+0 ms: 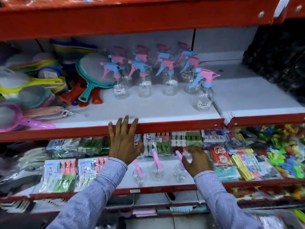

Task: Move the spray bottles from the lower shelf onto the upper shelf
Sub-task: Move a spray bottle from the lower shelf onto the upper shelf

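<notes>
- upper shelf (165, 115): white deck with a red front lip, carrying a cluster of clear spray bottles (145, 75) with pink and blue trigger heads, all upright, in rough rows
- one bottle (203, 90) stands apart, closer to the front right
- lower shelf (148, 190): three more clear bottles (156, 169) in a row, pink triggers, blurry
</notes>
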Demonstrator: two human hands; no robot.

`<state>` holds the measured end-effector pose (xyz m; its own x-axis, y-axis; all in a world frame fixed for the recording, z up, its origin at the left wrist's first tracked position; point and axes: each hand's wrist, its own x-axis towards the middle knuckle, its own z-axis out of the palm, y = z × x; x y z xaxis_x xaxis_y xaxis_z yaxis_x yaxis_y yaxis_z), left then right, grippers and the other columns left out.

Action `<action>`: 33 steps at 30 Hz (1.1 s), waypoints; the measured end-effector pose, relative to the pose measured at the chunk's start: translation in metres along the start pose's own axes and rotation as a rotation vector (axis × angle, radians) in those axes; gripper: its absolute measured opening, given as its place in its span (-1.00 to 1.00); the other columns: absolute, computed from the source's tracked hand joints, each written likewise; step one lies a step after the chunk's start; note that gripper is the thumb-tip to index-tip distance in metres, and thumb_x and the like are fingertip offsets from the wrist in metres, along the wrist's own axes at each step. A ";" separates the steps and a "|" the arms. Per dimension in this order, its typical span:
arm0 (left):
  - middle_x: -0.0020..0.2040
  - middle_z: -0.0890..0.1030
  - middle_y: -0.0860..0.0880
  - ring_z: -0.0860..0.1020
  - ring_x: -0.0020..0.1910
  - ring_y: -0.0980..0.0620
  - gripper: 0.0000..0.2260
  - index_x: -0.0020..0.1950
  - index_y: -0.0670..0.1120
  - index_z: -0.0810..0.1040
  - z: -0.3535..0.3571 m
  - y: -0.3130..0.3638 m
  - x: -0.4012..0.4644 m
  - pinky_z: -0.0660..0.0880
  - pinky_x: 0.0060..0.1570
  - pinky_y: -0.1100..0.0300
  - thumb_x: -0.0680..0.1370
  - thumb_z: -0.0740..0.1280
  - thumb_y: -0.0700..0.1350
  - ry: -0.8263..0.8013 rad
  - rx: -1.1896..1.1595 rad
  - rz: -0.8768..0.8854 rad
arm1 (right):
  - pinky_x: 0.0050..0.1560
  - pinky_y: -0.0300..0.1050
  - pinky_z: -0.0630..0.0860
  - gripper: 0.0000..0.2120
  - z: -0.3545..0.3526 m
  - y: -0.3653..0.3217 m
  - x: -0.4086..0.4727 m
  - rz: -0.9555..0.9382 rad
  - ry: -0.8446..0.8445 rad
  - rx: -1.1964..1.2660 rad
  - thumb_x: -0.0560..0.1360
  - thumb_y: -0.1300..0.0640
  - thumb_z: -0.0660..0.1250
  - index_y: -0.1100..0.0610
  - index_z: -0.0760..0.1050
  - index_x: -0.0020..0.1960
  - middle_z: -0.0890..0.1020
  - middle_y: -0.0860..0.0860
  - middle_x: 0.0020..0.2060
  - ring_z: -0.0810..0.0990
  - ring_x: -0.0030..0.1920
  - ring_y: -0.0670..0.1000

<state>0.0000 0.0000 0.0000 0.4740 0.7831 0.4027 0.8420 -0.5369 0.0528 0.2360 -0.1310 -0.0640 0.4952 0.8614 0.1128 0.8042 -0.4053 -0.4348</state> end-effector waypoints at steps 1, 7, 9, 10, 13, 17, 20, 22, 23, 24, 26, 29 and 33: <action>0.49 0.34 -0.23 0.27 0.47 -0.30 -0.27 0.50 -0.02 0.27 0.000 0.000 0.001 0.00 0.48 -0.38 0.38 0.40 0.11 -0.012 -0.012 -0.003 | 0.00 -0.02 0.58 -0.61 0.012 0.005 0.003 0.063 -0.085 0.012 0.42 -0.03 0.37 0.08 0.51 0.20 0.62 0.11 0.11 0.62 0.09 0.17; 0.48 0.34 -0.25 0.27 0.46 -0.30 -0.31 0.48 -0.02 0.30 0.000 0.004 0.000 0.01 0.48 -0.36 0.38 0.42 0.07 0.013 -0.004 -0.022 | 0.09 -0.05 0.58 -0.53 0.053 0.000 0.017 0.284 -0.368 -0.003 0.35 -0.02 0.45 0.13 0.47 0.18 0.62 0.12 0.09 0.61 0.13 0.14; 0.49 0.32 -0.25 0.25 0.47 -0.30 -0.31 0.49 -0.01 0.28 0.000 0.002 -0.001 -0.01 0.49 -0.35 0.40 0.41 0.07 0.028 0.006 -0.009 | 0.10 -0.06 0.58 -0.57 0.059 0.000 0.022 0.300 -0.362 -0.012 0.36 0.03 0.44 0.13 0.49 0.18 0.62 0.13 0.09 0.62 0.11 0.14; 0.49 0.32 -0.25 0.25 0.47 -0.30 -0.31 0.49 -0.01 0.27 0.000 0.001 -0.002 -0.01 0.49 -0.34 0.40 0.40 0.07 0.022 0.003 -0.008 | 0.10 -0.06 0.58 -0.60 0.056 -0.002 0.023 0.301 -0.369 -0.020 0.36 0.06 0.43 0.14 0.51 0.16 0.63 0.13 0.08 0.62 0.11 0.13; 0.50 0.31 -0.24 0.25 0.47 -0.30 -0.33 0.50 0.00 0.26 0.000 0.000 -0.002 -0.01 0.49 -0.34 0.41 0.37 0.08 0.010 0.009 0.001 | 0.05 -0.09 0.60 -0.65 0.042 -0.008 0.024 0.261 -0.344 -0.011 0.33 0.09 0.44 0.11 0.53 0.09 0.67 0.11 0.02 0.64 0.06 0.12; 0.49 0.32 -0.23 0.26 0.46 -0.29 -0.34 0.48 0.00 0.29 0.002 0.001 -0.001 0.01 0.49 -0.33 0.40 0.36 0.08 0.021 0.012 -0.012 | -0.21 -0.26 0.45 -0.73 -0.022 -0.032 0.009 0.184 -0.236 0.110 0.26 0.11 0.48 0.07 0.63 -0.04 0.71 0.09 -0.15 0.66 -0.12 0.10; 0.48 0.33 -0.24 0.28 0.44 -0.31 -0.33 0.46 -0.01 0.32 0.005 0.001 -0.001 0.03 0.48 -0.34 0.37 0.38 0.07 0.025 0.013 -0.009 | -0.35 -0.29 0.40 -0.84 -0.091 -0.058 -0.006 0.091 -0.126 0.192 0.27 0.08 0.51 0.06 0.64 -0.16 0.64 0.01 -0.30 0.58 -0.29 0.01; 0.47 0.34 -0.25 0.29 0.43 -0.32 -0.31 0.45 -0.01 0.33 0.006 0.001 0.000 0.05 0.47 -0.35 0.35 0.41 0.06 0.028 0.009 -0.005 | -0.41 -0.42 0.36 -0.82 -0.133 -0.073 -0.012 0.011 -0.005 0.260 0.25 0.06 0.55 0.00 0.58 -0.21 0.62 -0.05 -0.33 0.56 -0.35 -0.09; 0.47 0.34 -0.25 0.29 0.43 -0.32 -0.30 0.45 -0.01 0.33 0.005 0.001 0.001 0.06 0.47 -0.36 0.34 0.43 0.05 0.025 0.006 -0.006 | -0.43 -0.46 0.38 -0.78 -0.152 -0.082 -0.012 -0.032 0.053 0.292 0.25 0.04 0.57 -0.05 0.55 -0.22 0.61 -0.10 -0.36 0.55 -0.38 -0.18; 0.47 0.34 -0.25 0.29 0.44 -0.32 -0.29 0.45 -0.01 0.33 0.006 0.001 0.000 0.06 0.47 -0.37 0.33 0.44 0.05 0.023 0.006 -0.007 | -0.41 -0.50 0.39 -0.75 -0.167 -0.089 -0.010 -0.068 0.107 0.326 0.25 0.02 0.58 -0.08 0.54 -0.20 0.59 -0.14 -0.38 0.53 -0.39 -0.26; 0.48 0.34 -0.25 0.29 0.44 -0.32 -0.28 0.46 0.00 0.32 0.006 0.000 -0.001 0.07 0.46 -0.38 0.33 0.44 0.06 0.014 0.009 -0.009 | -0.34 -0.56 0.39 -0.73 -0.192 -0.105 0.000 -0.125 0.209 0.387 0.25 -0.04 0.60 -0.09 0.54 -0.17 0.56 -0.18 -0.41 0.50 -0.41 -0.31; 0.48 0.34 -0.25 0.31 0.44 -0.32 -0.29 0.47 0.01 0.30 0.005 0.000 -0.003 0.10 0.46 -0.39 0.34 0.40 0.08 0.000 0.008 -0.008 | -0.37 -0.53 0.37 -0.74 -0.206 -0.123 0.030 -0.159 0.343 0.451 0.27 -0.06 0.59 -0.03 0.57 -0.16 0.57 -0.14 -0.42 0.48 -0.44 -0.28; 0.49 0.35 -0.23 0.32 0.45 -0.29 -0.28 0.49 0.04 0.26 0.003 -0.001 -0.004 0.13 0.46 -0.38 0.36 0.36 0.09 -0.012 0.007 -0.011 | -0.25 -0.25 0.41 -0.71 -0.191 -0.134 0.083 -0.135 0.396 0.541 0.26 -0.01 0.60 0.10 0.65 -0.11 0.66 -0.02 -0.32 0.51 -0.45 -0.16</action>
<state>-0.0019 -0.0021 -0.0048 0.4676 0.7928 0.3910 0.8489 -0.5260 0.0512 0.2323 -0.0634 0.1743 0.5684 0.6746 0.4710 0.6407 -0.0037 -0.7678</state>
